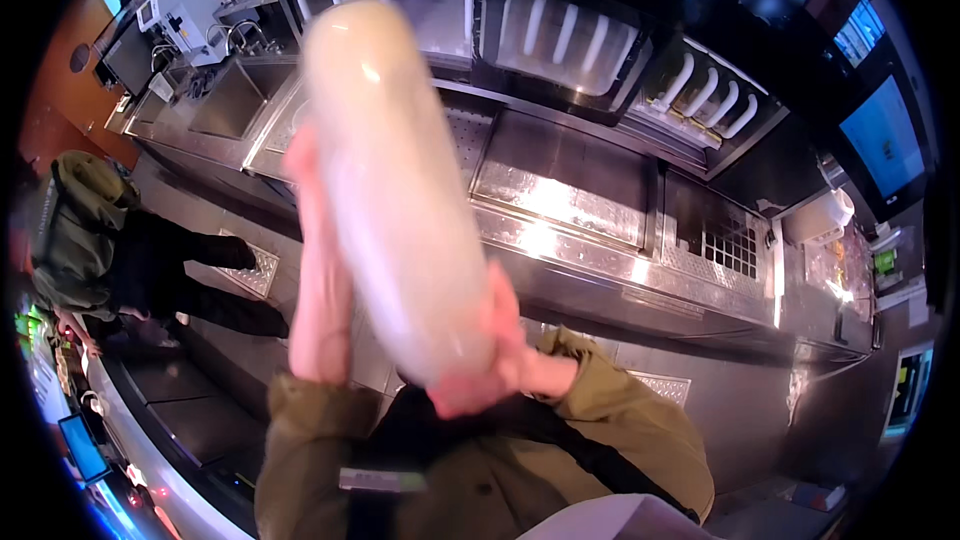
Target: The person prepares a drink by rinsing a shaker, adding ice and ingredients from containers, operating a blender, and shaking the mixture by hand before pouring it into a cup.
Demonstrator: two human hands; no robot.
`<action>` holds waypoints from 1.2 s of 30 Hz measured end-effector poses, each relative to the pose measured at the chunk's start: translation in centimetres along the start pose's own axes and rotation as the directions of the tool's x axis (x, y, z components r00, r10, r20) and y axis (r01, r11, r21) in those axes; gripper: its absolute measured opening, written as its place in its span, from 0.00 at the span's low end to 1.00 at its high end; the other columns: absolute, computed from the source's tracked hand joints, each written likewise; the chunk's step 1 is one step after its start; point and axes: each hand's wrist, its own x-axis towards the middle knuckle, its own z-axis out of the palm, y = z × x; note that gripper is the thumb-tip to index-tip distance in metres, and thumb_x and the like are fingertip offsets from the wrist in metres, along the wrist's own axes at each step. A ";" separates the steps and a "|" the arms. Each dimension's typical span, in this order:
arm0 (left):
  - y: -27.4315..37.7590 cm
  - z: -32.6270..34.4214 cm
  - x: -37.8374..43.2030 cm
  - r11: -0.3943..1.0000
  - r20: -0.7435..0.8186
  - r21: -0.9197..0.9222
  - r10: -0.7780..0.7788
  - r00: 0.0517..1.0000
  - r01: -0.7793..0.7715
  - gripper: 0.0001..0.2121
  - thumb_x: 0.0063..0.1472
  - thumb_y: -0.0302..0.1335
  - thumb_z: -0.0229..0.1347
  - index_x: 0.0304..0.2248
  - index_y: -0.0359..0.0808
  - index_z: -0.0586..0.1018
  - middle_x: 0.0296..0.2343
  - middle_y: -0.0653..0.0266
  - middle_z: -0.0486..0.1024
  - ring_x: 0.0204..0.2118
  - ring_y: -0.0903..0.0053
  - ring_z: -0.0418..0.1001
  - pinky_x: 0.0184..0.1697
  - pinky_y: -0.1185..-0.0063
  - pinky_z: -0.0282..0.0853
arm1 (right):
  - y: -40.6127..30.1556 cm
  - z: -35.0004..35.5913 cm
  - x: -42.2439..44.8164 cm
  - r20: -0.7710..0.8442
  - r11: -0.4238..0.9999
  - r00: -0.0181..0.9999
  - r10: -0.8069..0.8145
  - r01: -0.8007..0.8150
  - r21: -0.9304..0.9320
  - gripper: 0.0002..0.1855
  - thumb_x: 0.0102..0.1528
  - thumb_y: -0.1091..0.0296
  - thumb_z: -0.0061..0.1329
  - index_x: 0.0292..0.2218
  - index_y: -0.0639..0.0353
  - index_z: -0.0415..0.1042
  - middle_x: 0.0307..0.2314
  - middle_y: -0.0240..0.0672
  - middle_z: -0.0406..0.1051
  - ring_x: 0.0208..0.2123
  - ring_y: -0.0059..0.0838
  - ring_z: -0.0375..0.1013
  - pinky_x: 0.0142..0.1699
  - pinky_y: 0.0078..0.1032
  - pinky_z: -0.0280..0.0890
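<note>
A large, long pale container with a rounded end (397, 187), blurred by motion, is held up tilted in front of my chest. My left hand (301, 157) lies along its left side near the upper part, with most of the fingers hidden behind it. Around its lower end is my right hand (487, 360), the fingers against the right side and underside. What the container holds cannot be told. Beyond it stands a stainless steel counter (555, 217) with a wet, shiny recessed top.
A sink basin (225, 101) is at the upper left. Clear-fronted bins (568, 37) with white curved handles line the counter's back. A co-worker in a green jacket (82, 232) bends at the left. Paper cups or a white tub (821, 217) stand at the right.
</note>
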 end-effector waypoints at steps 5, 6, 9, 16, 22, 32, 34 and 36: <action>-2.4 -2.7 3.2 0.937 0.041 -0.093 -0.333 0.942 0.336 0.20 0.56 0.39 0.40 0.39 0.29 0.67 0.33 0.59 0.70 0.33 0.77 0.70 0.34 0.81 0.68 | 3.0 1.3 2.1 0.008 0.984 0.988 0.152 -0.151 -0.091 0.32 0.31 0.69 0.51 0.43 0.45 0.63 0.48 0.55 0.45 0.49 0.60 0.48 0.50 0.49 0.48; -2.5 -3.1 4.2 0.918 0.062 -0.081 -0.384 0.921 0.388 0.20 0.56 0.39 0.40 0.39 0.29 0.67 0.33 0.59 0.70 0.32 0.77 0.70 0.34 0.81 0.68 | 3.6 1.4 2.4 -0.006 0.978 0.985 0.175 -0.174 -0.115 0.32 0.31 0.69 0.51 0.42 0.43 0.64 0.48 0.55 0.45 0.49 0.61 0.47 0.50 0.50 0.48; 2.5 -4.1 1.2 0.992 -0.047 0.017 -0.121 0.992 0.122 0.20 0.56 0.39 0.40 0.38 0.29 0.68 0.32 0.59 0.70 0.32 0.77 0.70 0.34 0.80 0.68 | 2.0 3.6 -0.6 0.037 0.980 0.981 -0.188 0.190 -0.063 0.28 0.37 0.68 0.51 0.43 0.38 0.63 0.49 0.45 0.46 0.48 0.60 0.48 0.49 0.54 0.47; 0.5 -10.5 4.5 0.964 -0.043 0.041 -0.261 0.964 0.263 0.18 0.56 0.38 0.41 0.35 0.28 0.68 0.30 0.59 0.70 0.31 0.77 0.70 0.33 0.80 0.68 | 4.4 8.2 0.2 0.112 0.997 0.990 -0.081 0.078 0.029 0.30 0.38 0.65 0.52 0.45 0.36 0.60 0.49 0.42 0.47 0.49 0.60 0.46 0.50 0.56 0.44; 1.8 -16.1 6.8 0.993 -0.083 0.044 -0.106 0.991 0.110 0.17 0.55 0.37 0.41 0.33 0.28 0.69 0.29 0.59 0.71 0.30 0.77 0.70 0.32 0.79 0.68 | 9.1 13.2 -1.2 0.393 0.992 0.910 -0.128 0.118 0.049 0.24 0.38 0.65 0.50 0.41 0.45 0.63 0.43 0.44 0.53 0.46 0.54 0.50 0.47 0.47 0.51; 1.4 -25.2 19.0 0.887 0.237 -0.300 -0.288 0.928 0.352 0.15 0.55 0.36 0.43 0.27 0.30 0.69 0.21 0.63 0.70 0.23 0.80 0.70 0.27 0.80 0.68 | 13.3 24.4 4.6 0.165 0.743 0.986 -0.035 0.136 -0.656 0.29 0.52 0.43 0.30 0.51 0.50 0.50 0.42 0.51 0.56 0.39 0.55 0.61 0.36 0.44 0.65; 3.0 -25.5 17.8 0.918 0.164 -0.305 -0.212 0.964 0.253 0.14 0.56 0.37 0.42 0.27 0.32 0.69 0.19 0.64 0.69 0.22 0.80 0.70 0.28 0.80 0.69 | 17.2 25.4 3.9 0.300 0.516 0.821 -0.486 0.547 -0.659 0.25 0.52 0.47 0.33 0.50 0.43 0.52 0.44 0.52 0.51 0.41 0.55 0.60 0.35 0.47 0.65; 3.5 -24.9 16.3 0.837 -0.013 -0.523 -0.196 0.980 0.161 0.13 0.55 0.36 0.42 0.29 0.33 0.69 0.22 0.63 0.69 0.25 0.81 0.70 0.31 0.80 0.69 | 19.0 27.1 6.3 0.171 0.436 0.643 -0.747 0.666 -0.605 0.24 0.52 0.53 0.38 0.49 0.41 0.52 0.47 0.51 0.46 0.43 0.56 0.58 0.38 0.48 0.64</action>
